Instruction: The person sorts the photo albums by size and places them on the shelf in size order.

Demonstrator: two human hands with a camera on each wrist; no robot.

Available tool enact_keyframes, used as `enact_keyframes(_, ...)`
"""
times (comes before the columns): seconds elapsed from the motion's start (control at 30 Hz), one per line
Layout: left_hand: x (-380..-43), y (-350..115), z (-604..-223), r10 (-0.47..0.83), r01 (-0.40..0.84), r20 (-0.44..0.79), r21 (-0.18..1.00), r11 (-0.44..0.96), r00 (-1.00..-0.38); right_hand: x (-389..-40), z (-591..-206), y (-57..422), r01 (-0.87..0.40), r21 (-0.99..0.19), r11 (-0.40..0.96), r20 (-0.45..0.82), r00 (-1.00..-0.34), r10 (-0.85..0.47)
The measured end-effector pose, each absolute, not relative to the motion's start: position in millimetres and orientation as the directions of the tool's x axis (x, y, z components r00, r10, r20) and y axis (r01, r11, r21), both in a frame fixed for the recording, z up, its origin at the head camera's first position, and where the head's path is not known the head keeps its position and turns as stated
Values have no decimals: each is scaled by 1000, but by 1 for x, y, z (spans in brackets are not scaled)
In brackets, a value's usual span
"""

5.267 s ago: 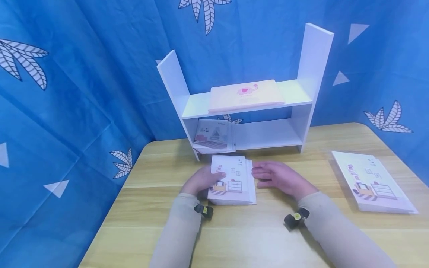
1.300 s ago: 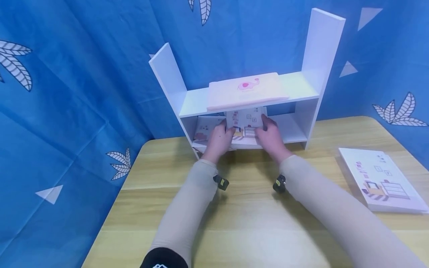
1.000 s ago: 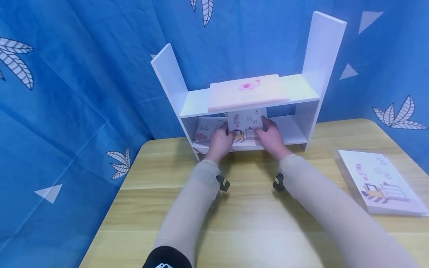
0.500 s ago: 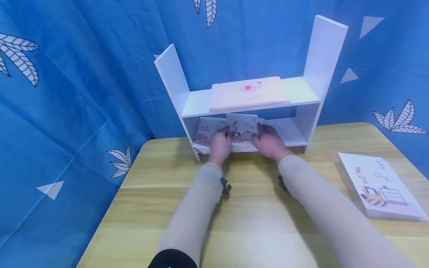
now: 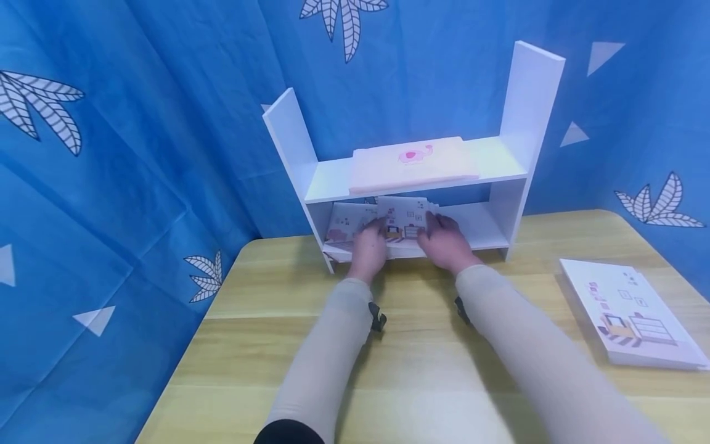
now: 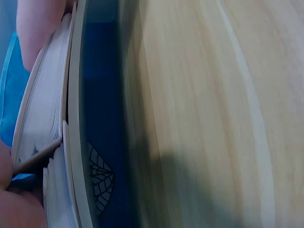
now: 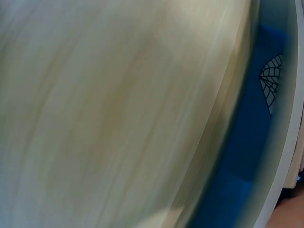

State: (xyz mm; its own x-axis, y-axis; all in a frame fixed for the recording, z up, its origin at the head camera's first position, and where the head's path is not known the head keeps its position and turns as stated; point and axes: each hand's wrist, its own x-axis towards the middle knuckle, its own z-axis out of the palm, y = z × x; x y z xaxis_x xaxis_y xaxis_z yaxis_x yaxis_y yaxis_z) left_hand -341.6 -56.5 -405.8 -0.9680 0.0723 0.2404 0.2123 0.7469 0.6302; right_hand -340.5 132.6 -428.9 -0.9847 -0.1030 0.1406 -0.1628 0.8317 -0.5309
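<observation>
Shelving partly done, I judged: middle book on lower shelf, mid-frame.
Left hand and right hand gripped it; neighbouring book sat shelved; third book lay on table, frame right.

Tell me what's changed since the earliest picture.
The middle book has moved from the table forward and up onto the lower shelf, beside the left book. The left hand holds its left edge as before; the right hand, only alongside then, now grips its right side. The pink item on the upper shelf and the right book stayed put.
</observation>
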Motion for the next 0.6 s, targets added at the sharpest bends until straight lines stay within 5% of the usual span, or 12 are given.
enact_keyframes(0.37, -327, -54, -410, 95, 233, 260, 577, 783, -961, -337, -429, 132, -176, -600, 781, 161, -982, -98)
enact_keyframes(0.6, -295, -49, -420, 48, 249, 283, 737, 628, -958, -340, -426, 142, -198, -693, 693, 200, -977, -79)
